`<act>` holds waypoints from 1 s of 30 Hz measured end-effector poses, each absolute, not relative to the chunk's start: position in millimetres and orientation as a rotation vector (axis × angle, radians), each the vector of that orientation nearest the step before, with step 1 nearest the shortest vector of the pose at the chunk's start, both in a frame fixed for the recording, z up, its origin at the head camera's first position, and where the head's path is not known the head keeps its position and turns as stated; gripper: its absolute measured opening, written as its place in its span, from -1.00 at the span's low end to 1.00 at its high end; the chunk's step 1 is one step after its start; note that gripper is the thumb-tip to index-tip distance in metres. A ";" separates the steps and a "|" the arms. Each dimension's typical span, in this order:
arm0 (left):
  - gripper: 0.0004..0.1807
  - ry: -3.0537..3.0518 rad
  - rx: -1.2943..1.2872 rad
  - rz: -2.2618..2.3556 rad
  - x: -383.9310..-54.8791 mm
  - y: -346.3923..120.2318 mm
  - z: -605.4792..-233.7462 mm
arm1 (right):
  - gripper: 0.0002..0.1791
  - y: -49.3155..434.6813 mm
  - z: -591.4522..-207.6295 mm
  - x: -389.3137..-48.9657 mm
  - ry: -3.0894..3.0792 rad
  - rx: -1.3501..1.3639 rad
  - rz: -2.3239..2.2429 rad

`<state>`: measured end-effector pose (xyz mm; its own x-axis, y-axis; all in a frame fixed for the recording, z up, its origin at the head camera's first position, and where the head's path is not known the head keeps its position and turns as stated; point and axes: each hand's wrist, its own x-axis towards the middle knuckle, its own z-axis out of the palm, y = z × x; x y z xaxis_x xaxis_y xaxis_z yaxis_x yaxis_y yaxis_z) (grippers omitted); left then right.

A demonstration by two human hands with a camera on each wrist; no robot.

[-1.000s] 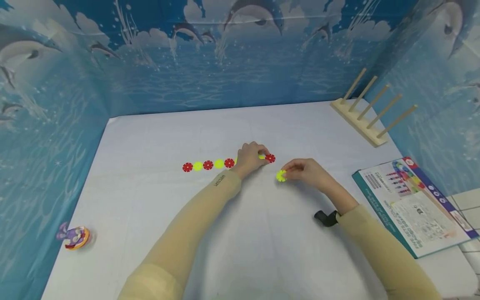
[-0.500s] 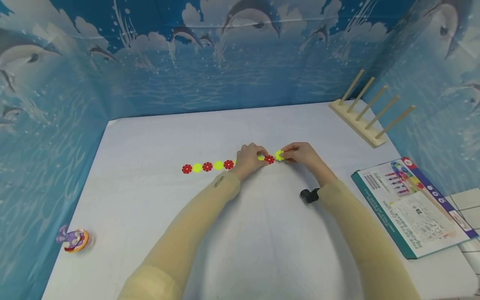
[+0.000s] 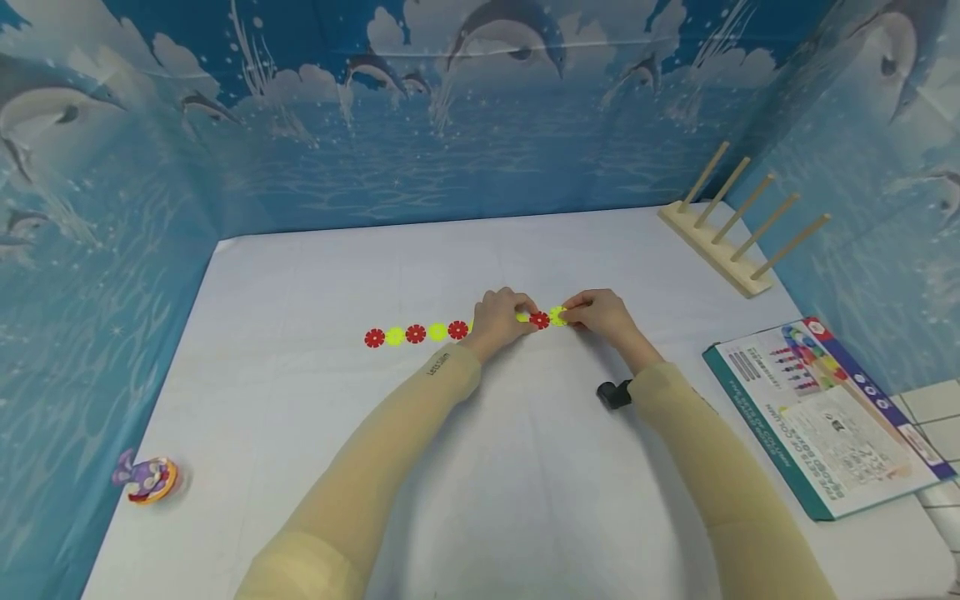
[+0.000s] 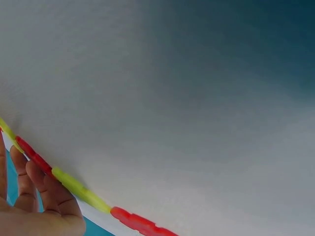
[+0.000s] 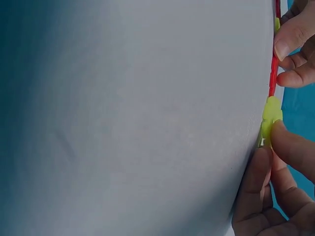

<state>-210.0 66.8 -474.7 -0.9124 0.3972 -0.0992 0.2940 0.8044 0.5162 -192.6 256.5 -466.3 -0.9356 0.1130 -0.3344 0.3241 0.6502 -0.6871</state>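
A row of notched plastic interlocking discs, red [image 3: 416, 334] and yellow [image 3: 437, 332] by turns, runs across the middle of the table. My left hand [image 3: 497, 321] lies over part of the row and holds it near its right end, by a red disc [image 3: 539, 320]. Some discs are hidden beneath that hand. My right hand [image 3: 602, 317] pinches a yellow disc [image 5: 270, 118] between thumb and fingers, edge to edge with the red one; whether their notches are locked I cannot tell. In the left wrist view, fingertips [image 4: 37, 169] rest along the row's edge.
A wooden rack [image 3: 720, 250] with several upright pegs stands at the back right. Nearer on the right lies a printed box [image 3: 832, 425]. A small purple toy [image 3: 146, 477] is at the left edge. A black device [image 3: 613, 395] sits at my right wrist.
My right hand has brought the yellow disc up and left, from apart to against the red end disc. The left hand has stayed nearly still on the row.
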 end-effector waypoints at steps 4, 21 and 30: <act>-0.73 2.787 0.535 0.754 -209.8 66.9 -473.2 | -0.68 254.2 -467.2 -192.4 2.659 0.330 -1.116; -0.73 2.781 0.537 0.770 -208.0 66.3 -473.3 | -0.69 250.4 -467.6 -189.0 2.705 0.233 -1.038; -0.72 2.772 0.537 0.790 -208.6 66.1 -471.6 | -0.57 249.8 -464.1 -190.4 2.691 0.139 -0.982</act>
<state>-208.6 66.1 -471.6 -0.9118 0.3984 -0.0995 0.2861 0.7902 0.5419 -190.4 249.8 -464.1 -0.9582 -0.0032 -0.2860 0.1817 0.7652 -0.6176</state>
